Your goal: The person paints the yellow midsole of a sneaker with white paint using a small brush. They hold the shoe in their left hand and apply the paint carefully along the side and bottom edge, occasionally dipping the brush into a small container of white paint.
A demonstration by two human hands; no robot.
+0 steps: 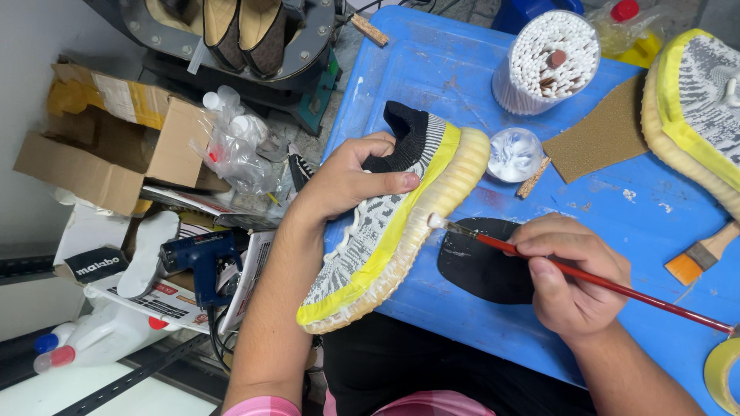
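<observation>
Left hand [351, 181] is clamped on the sneaker [393, 223], held tilted over the blue tabletop [432, 77] edge. Right hand [570, 270] is closed on a red paintbrush [609, 285]; its tip touches the sneaker's cream sole.

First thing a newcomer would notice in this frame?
The knit sneaker at centre, its cream sole edged with yellow tape, gripped by the left hand over the blue table. Next, the red-handled brush in the right hand, its tip touching the sole. Behind, a tub of cotton swabs stands upright, and a second taped sneaker lies at the right edge.
</observation>
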